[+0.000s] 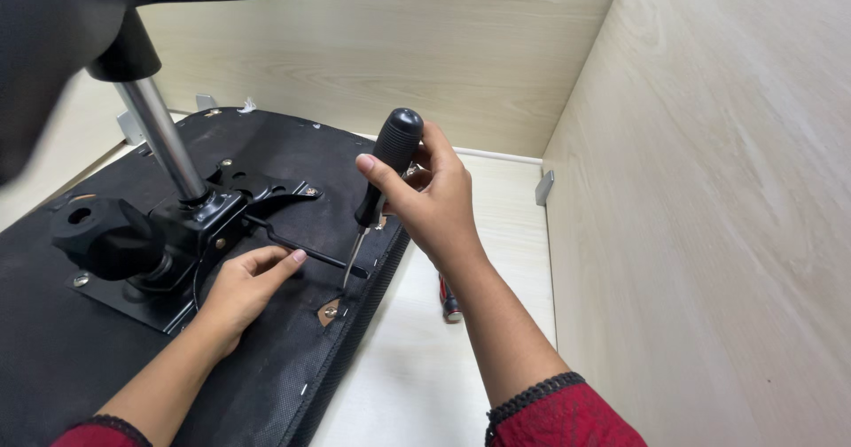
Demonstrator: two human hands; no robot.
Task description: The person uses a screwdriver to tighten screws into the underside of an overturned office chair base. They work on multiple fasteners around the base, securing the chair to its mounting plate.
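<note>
Nearest the camera, two forearms in red sleeves with black trim reached in from six o'clock. The left hand (244,287) lay flat on the upturned black seat base (292,358), fingers pressed together, the forefinger touching the thin black lever (301,248) that ran out from the tilt mechanism (191,234). At about two o'clock from it, the right hand (434,199) was wrapped around the black handle of a screwdriver (383,177), thumb laid along the grip, with the tip set down near the seat's edge, just above a brown tab with a screw (330,310). A red-handled tool (449,303) lay on the pale board at four o'clock, partly hidden by the wrist. Farther off, at ten o'clock, the chrome gas column (164,137) rose from the mechanism, beside a black knob (106,234).

To drive well here, the shaft probably wanted to stand straighter over the screw, the left hand steadying the seat against twist.
</note>
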